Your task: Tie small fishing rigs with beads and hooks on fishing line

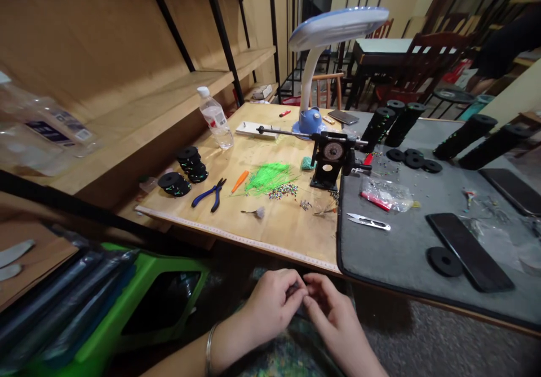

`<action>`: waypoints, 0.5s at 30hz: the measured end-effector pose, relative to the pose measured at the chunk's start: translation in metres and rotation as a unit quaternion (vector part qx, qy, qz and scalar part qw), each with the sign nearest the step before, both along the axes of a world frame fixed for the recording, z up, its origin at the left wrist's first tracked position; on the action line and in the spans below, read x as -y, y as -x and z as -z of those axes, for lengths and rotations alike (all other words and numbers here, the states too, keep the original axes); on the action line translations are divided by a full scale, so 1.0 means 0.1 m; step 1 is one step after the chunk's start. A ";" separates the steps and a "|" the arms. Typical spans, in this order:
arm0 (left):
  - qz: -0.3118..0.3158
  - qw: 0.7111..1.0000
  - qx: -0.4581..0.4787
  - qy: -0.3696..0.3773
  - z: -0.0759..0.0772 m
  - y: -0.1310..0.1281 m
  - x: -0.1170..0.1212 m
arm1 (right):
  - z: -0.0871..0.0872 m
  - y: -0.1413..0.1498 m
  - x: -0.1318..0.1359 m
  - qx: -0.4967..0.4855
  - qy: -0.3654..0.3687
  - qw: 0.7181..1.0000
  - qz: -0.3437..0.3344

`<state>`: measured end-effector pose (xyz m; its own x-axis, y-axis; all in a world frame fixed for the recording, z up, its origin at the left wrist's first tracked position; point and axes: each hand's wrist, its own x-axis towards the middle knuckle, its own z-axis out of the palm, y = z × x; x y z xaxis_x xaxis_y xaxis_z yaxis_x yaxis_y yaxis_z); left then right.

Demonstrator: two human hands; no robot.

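Observation:
My left hand [270, 306] and my right hand [333, 315] meet in my lap, just below the front edge of the wooden table [279, 227]. Both pinch together at the fingertips around something small and dark that I cannot make out. A bangle circles my left wrist. On the table ahead lie a bundle of green strands [267, 176], a heap of small coloured beads [282, 191], blue pliers [210, 193] and a black winding device [332, 160].
A grey mat [422, 236] covers the table's right part, with snips [368, 222], a phone [469, 251], black discs and black foam rolls [465, 136]. A desk lamp [321, 56], a water bottle [215, 119] and black spools [185, 171] stand farther back. A green stool [139, 304] is at my left.

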<state>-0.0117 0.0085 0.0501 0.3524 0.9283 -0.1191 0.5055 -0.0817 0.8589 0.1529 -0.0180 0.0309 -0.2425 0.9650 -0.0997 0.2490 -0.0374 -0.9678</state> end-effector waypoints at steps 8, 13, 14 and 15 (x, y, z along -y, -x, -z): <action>0.085 0.989 -0.088 -0.084 -0.09 0.07 -0.14 | 0.23 -0.08 -0.04 0.158 -0.203 0.966 -0.030; 0.070 0.968 -0.151 -0.187 -0.12 0.12 -0.39 | 0.32 -0.13 -0.08 0.128 -0.183 0.975 0.023; 0.054 0.962 -0.170 -0.206 -0.12 0.13 -0.47 | 0.33 -0.14 -0.09 0.106 -0.160 0.980 0.044; 0.034 0.956 -0.189 -0.221 -0.12 0.14 -0.57 | 0.33 -0.15 -0.10 0.081 -0.137 0.985 0.066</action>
<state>-0.0257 0.0651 0.0621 0.4236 0.8936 0.1484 0.7533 -0.4385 0.4902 0.1676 -0.0083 -0.0020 -0.1146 0.9831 0.1425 0.4120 0.1776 -0.8937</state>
